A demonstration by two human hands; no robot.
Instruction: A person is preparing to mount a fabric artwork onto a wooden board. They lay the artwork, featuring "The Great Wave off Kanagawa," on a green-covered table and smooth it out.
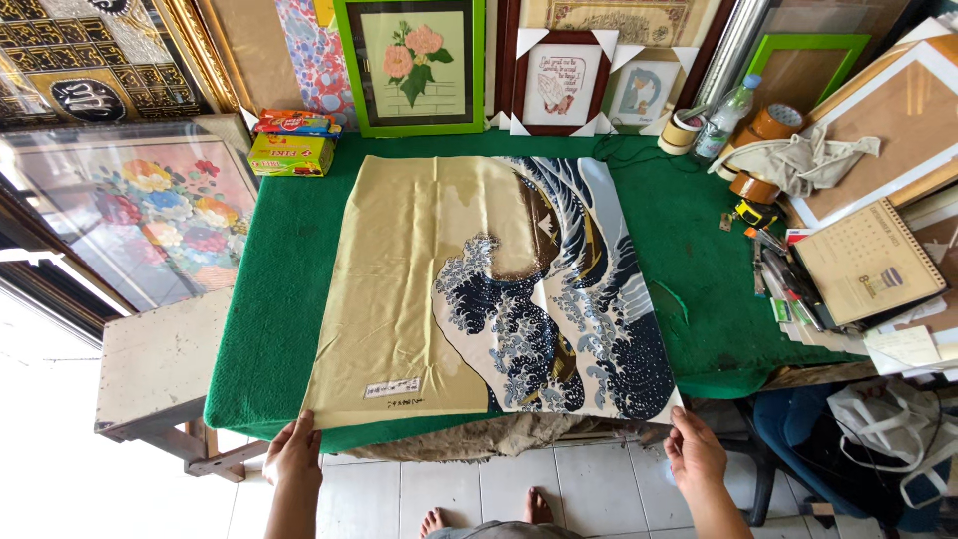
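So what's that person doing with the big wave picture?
A person stands at a green table with a large cloth print of a dark blue wave spread flat on it. The left hand grips the near left corner of the print and the right hand grips the near right corner. Framed pictures lean along the far wall, and tape rolls and a calendar sit off to the right.

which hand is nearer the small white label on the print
Left. The left hand grips the print's near left corner, just left of and below the white label. The right hand holds the opposite near corner, across the wave print.
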